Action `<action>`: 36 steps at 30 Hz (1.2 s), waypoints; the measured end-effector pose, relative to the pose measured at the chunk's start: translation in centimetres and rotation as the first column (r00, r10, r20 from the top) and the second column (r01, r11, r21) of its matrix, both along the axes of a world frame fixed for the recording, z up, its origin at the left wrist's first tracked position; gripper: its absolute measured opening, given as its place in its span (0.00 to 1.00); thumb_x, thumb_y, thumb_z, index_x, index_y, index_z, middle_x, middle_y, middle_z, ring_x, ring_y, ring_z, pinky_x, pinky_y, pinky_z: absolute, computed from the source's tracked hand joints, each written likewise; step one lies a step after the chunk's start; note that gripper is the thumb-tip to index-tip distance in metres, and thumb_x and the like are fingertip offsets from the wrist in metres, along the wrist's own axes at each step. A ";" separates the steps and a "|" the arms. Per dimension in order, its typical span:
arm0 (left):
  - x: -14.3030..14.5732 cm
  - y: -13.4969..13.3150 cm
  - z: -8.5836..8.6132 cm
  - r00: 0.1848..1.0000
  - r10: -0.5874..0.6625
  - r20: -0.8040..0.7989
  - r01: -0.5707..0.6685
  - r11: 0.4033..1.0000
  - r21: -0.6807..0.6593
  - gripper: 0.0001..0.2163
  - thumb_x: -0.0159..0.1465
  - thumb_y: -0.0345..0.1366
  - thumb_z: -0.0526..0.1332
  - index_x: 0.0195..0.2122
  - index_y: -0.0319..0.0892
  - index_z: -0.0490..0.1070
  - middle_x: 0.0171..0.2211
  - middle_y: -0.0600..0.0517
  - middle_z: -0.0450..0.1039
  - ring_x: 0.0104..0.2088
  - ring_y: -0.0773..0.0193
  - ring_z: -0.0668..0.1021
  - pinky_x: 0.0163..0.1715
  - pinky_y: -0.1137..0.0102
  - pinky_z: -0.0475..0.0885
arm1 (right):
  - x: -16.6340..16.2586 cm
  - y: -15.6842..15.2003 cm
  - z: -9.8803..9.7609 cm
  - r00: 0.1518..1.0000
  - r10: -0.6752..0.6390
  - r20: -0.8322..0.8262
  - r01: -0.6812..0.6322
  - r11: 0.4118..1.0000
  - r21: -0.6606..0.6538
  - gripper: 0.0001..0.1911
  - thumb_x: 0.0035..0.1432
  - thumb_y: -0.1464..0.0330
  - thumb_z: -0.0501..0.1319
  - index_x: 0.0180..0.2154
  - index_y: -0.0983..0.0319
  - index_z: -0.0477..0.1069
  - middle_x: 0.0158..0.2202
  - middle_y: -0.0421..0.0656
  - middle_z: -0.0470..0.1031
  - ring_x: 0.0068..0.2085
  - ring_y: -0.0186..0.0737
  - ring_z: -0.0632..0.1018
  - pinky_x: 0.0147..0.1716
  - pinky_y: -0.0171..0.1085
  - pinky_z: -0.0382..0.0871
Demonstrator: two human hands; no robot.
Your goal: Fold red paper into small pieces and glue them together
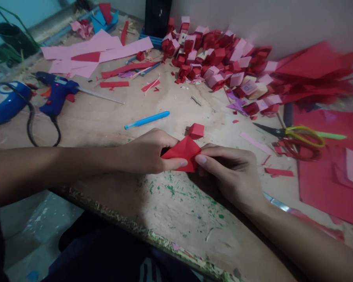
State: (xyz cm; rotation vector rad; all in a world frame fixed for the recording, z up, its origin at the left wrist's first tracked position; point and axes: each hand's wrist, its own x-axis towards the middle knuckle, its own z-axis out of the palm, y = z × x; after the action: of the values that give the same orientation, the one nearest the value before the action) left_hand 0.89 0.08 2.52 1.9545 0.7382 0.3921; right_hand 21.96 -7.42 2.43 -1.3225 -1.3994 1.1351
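Note:
A small folded piece of red paper (182, 152) is held just above the wooden table (176, 203), near its front edge. My left hand (148, 152) pinches its left side, thumb along the lower edge. My right hand (232, 172) grips its right side with closed fingers. A small folded red paper cube (196, 131) lies on the table just behind the paper.
A big heap of folded red and pink paper pieces (220, 62) fills the back. Scissors (294, 137) lie on red sheets (329, 184) at the right. A blue pen (147, 120), a blue glue gun (57, 94) with cord and pink paper strips (88, 53) lie to the left.

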 end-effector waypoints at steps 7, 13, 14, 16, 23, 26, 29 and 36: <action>0.0 -0.1 -0.3 1.000 -0.015 0.001 0.015 0.999 0.036 0.15 0.62 0.35 0.64 0.20 0.41 0.63 0.18 0.59 0.56 0.20 0.73 0.60 0.21 0.71 0.55 | -0.2 0.0 0.2 1.000 -0.008 -0.006 0.008 0.999 -0.043 0.07 0.60 0.66 0.72 0.29 0.60 0.82 0.23 0.39 0.76 0.23 0.34 0.72 0.24 0.36 0.66; 0.0 -0.1 0.0 1.000 0.004 -0.018 -0.004 0.999 0.034 0.12 0.61 0.35 0.64 0.22 0.40 0.68 0.19 0.58 0.61 0.21 0.72 0.62 0.21 0.72 0.56 | 0.0 -0.1 -0.2 0.999 -0.010 -0.039 0.010 1.000 -0.007 0.06 0.62 0.68 0.70 0.32 0.59 0.83 0.23 0.38 0.75 0.25 0.34 0.72 0.25 0.36 0.65; 0.1 -0.1 0.1 0.999 0.023 -0.022 -0.023 1.000 0.012 0.11 0.61 0.35 0.64 0.23 0.40 0.69 0.19 0.58 0.61 0.21 0.72 0.62 0.21 0.72 0.56 | 0.1 -0.1 -0.4 0.999 -0.019 -0.040 0.019 1.000 0.002 0.06 0.62 0.67 0.70 0.32 0.59 0.83 0.22 0.38 0.74 0.25 0.34 0.72 0.26 0.36 0.65; 0.1 -0.1 0.2 0.997 0.072 -0.019 -0.073 0.997 -0.039 0.10 0.61 0.35 0.65 0.24 0.40 0.71 0.19 0.59 0.61 0.20 0.73 0.61 0.20 0.73 0.56 | 0.3 -0.2 -0.7 0.998 -0.044 -0.041 0.044 0.999 0.005 0.06 0.63 0.66 0.70 0.32 0.59 0.82 0.22 0.37 0.73 0.24 0.34 0.71 0.26 0.37 0.64; 0.1 -0.1 0.0 0.984 0.177 0.029 -0.171 0.973 -0.155 0.07 0.61 0.37 0.66 0.29 0.41 0.77 0.21 0.57 0.70 0.20 0.72 0.68 0.20 0.73 0.60 | 0.5 -0.2 -0.9 0.996 -0.057 -0.064 0.056 0.998 -0.015 0.08 0.64 0.63 0.69 0.33 0.59 0.78 0.23 0.38 0.74 0.24 0.35 0.71 0.26 0.37 0.64; 0.1 -0.1 0.1 0.979 0.199 0.041 -0.188 0.963 -0.193 0.06 0.61 0.37 0.66 0.29 0.41 0.77 0.23 0.56 0.74 0.21 0.70 0.71 0.22 0.72 0.64 | 0.4 -0.2 -0.8 0.997 -0.063 -0.052 0.062 0.998 -0.022 0.09 0.64 0.62 0.69 0.33 0.58 0.78 0.22 0.38 0.74 0.24 0.35 0.71 0.25 0.37 0.64; 0.2 -0.1 0.3 0.973 0.220 0.071 -0.197 0.950 -0.243 0.08 0.62 0.39 0.67 0.30 0.41 0.78 0.25 0.55 0.77 0.24 0.69 0.74 0.26 0.71 0.70 | 0.3 -0.1 -0.7 0.996 -0.087 -0.019 0.086 0.996 -0.036 0.10 0.63 0.61 0.70 0.32 0.59 0.78 0.21 0.38 0.74 0.23 0.35 0.71 0.24 0.37 0.65; 0.3 0.1 -0.4 0.966 0.237 0.106 -0.209 0.952 -0.222 0.09 0.58 0.40 0.71 0.35 0.41 0.80 0.31 0.53 0.80 0.29 0.65 0.78 0.30 0.69 0.74 | 0.3 0.4 -1.1 0.979 -0.169 -0.112 0.170 0.985 0.001 0.07 0.62 0.64 0.70 0.33 0.59 0.79 0.21 0.37 0.74 0.22 0.34 0.71 0.25 0.38 0.66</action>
State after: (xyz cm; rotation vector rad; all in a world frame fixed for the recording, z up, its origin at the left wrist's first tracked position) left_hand 1.15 0.13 2.14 1.6362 0.8813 0.5525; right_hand 22.22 -7.03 1.35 -1.3233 -1.1869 1.0692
